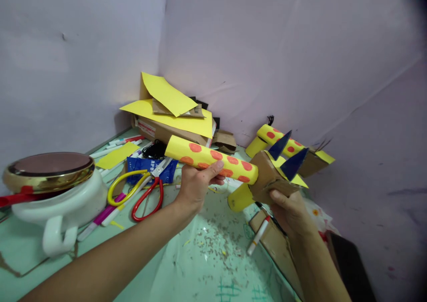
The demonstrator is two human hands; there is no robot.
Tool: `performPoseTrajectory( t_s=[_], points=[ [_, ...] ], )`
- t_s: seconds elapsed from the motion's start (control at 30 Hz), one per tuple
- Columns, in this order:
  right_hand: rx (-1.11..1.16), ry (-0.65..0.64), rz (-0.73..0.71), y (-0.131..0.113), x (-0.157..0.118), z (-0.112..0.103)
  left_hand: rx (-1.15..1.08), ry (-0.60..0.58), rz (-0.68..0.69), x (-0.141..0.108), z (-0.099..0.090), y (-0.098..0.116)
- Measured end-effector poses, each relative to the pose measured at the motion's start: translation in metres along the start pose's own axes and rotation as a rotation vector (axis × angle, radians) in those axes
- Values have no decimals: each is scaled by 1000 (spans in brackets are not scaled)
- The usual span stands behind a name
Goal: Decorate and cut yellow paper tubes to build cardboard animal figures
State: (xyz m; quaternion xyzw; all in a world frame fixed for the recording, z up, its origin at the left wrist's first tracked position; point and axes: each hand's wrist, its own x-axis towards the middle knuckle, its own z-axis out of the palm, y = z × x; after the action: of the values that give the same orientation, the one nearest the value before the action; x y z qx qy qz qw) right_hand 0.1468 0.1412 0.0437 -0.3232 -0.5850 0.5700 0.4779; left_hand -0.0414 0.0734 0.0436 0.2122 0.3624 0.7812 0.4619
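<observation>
A paper-and-cardboard craft figure is held up over the table by both hands. Its yellow paper tube [187, 151] carries orange-red spots, and my left hand [196, 186] is closed around the tube from below, thumb on top. At the tube's right end sits a brown cardboard box part [262, 171] with two dark blue pointed paper triangles [293, 164] on top. My right hand [290, 211] grips the lower right of this cardboard, thumb in front; its other fingers are mostly hidden. A short yellow roll [240, 198] shows beneath the figure; whether it is attached I cannot tell.
Scissors [136, 191] with one yellow and one red handle lie left, among markers [106, 213] and a blue packet [133, 164]. A white lidded pot [80, 199] stands far left. Yellow sheets [167, 93] top a box behind. Another spotted figure [273, 135] lies back right. Scraps litter the table.
</observation>
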Motion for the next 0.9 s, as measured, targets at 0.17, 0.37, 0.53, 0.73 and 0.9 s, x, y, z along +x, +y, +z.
performPoseTrajectory(
  t_s=[0.17,0.37,0.53,0.73,0.9],
  points=[
    [-20,-5,-11,1,0,0,10,-8,10,0,0,0],
    [-17,21,-15,-1,-1,2,23,-8,28,-1,0,-1],
    [31,-3,-21,-10,-3,8,76,-6,56,-2,4,4],
    [267,-57,-7,-6,-7,20,327,-20,208,-15,17,42],
    [519,-133,79,15,-21,47,972,78,468,-30,31,88]
  ],
)
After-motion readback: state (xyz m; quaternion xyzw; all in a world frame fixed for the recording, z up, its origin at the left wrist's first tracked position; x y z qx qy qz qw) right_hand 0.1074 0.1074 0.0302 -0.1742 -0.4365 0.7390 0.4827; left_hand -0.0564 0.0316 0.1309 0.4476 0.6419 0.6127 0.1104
